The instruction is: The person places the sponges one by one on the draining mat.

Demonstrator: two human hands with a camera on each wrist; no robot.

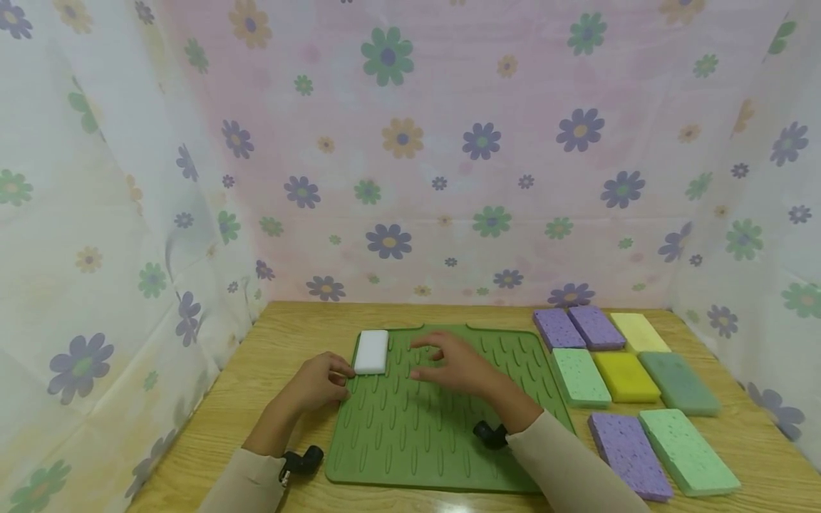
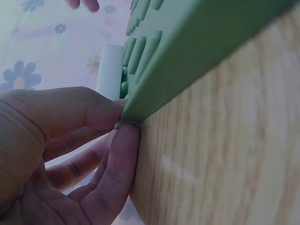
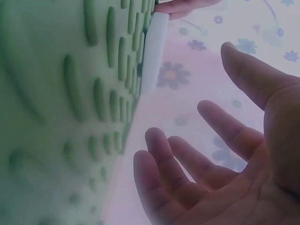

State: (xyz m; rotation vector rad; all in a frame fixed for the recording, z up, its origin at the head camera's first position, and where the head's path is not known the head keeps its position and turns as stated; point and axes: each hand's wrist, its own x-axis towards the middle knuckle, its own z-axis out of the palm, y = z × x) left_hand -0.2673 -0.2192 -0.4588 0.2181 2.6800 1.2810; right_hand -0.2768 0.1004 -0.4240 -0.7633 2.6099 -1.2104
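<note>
A green ribbed silicone mat [image 1: 398,452] lies on the wooden table. At its far left corner sits a white sponge [image 1: 371,352], flat on the mat. My left hand [image 1: 321,383] is at the mat's left edge, just below the sponge. In the left wrist view, its thumb and a finger [image 2: 123,154] pinch the edge of the mat [image 2: 187,51]. My right hand [image 1: 458,363] hovers over the middle of the mat, thumb and fingers apart. The right wrist view shows nothing in that hand [image 3: 225,173], with the white sponge [image 3: 154,51] beyond it.
Right of the mat lie several sponges: purple ones [image 1: 596,328], a pale yellow one [image 1: 638,332], light green ones [image 1: 580,377], a bright yellow one [image 1: 627,377] and a grey-green one [image 1: 680,383]. A flowered curtain [image 1: 436,214] encloses the table's back and sides.
</note>
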